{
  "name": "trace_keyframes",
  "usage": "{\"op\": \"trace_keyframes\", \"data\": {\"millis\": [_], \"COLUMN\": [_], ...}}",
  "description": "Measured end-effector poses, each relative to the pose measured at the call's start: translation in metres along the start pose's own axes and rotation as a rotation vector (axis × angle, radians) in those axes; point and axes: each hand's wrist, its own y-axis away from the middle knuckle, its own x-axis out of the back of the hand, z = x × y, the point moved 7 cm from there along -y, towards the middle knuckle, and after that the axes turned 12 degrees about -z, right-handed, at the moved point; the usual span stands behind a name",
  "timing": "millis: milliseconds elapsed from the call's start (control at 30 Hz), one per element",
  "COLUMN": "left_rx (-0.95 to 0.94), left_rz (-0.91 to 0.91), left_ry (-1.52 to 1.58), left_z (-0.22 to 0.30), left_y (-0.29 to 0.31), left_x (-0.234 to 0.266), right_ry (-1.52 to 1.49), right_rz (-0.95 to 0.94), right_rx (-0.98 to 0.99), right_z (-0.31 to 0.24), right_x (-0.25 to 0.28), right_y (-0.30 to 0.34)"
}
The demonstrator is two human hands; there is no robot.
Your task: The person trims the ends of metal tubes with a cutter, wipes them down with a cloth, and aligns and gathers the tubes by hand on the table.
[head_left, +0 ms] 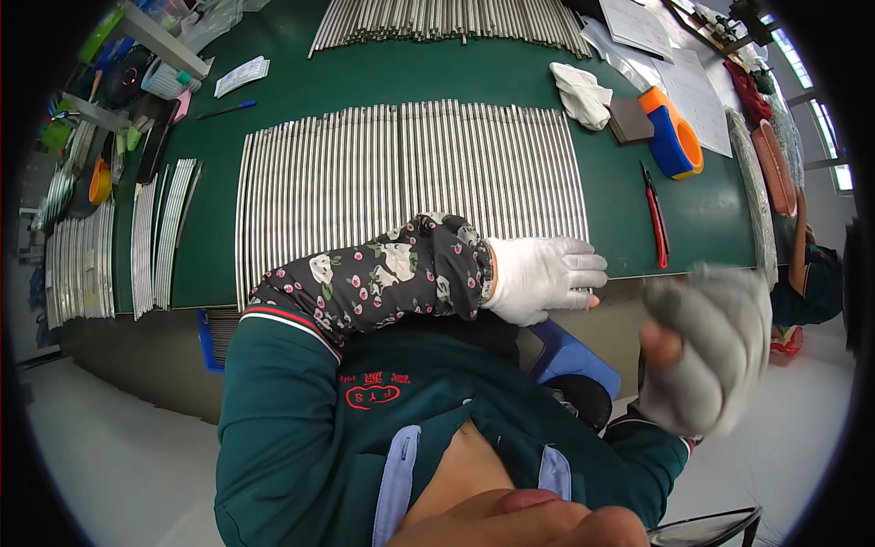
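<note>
A wide row of thin silvery metal rods (328, 182) lies side by side on the green tabletop before me. My left hand (540, 275), in a white glove with a bare fingertip showing, lies across the near ends of the rods at the row's right side. Its fingers are stretched out, and it grips nothing visible. My right hand (706, 356), gloved in greyish white with the thumb tip bare, is raised off the table at the right. Its fingers look bent but are smeared by motion. Whether it holds anything is hidden.
More rods (447, 23) are piled at the far edge. Shorter metal strips (169, 237) lie at the left. On the right are red-handled pliers (655, 219), an orange-and-blue tape roll (673, 137), a dark block (631, 121) and a white cloth (581, 96). A blue pen (228, 109) lies far left.
</note>
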Motion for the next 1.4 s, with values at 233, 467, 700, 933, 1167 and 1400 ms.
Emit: {"op": "trace_keyframes", "data": {"millis": [233,467,700,933,1167,1400], "left_rx": [-0.001,0.110,0.319,0.292,0.196,0.176], "left_rz": [-0.067,-0.171,-0.242,-0.262,-0.182,-0.156], "left_ry": [-0.026,-0.015,-0.084,-0.145,-0.217,-0.197], "left_z": [-0.003,0.001,-0.025,-0.036,-0.050,-0.054], "left_y": [0.003,0.034,0.086,0.058,0.033,0.033], "left_x": [0.003,0.046,0.032,0.026,0.020,0.025], "right_ry": [-0.007,-0.138,-0.190,-0.104,-0.379,-0.566], "right_rz": [-0.256,0.056,-0.361,-0.355,-0.176,-0.030], "right_rx": [-0.042,-0.111,-0.355,-0.428,-0.521,-0.668], "right_z": [-0.042,-0.030,0.034,0.066,0.096,0.110], "right_x": [0.057,0.036,-0.141,-0.156,-0.145,-0.140], "right_y": [0.044,0.059,0.100,0.142,0.158,0.181]}}
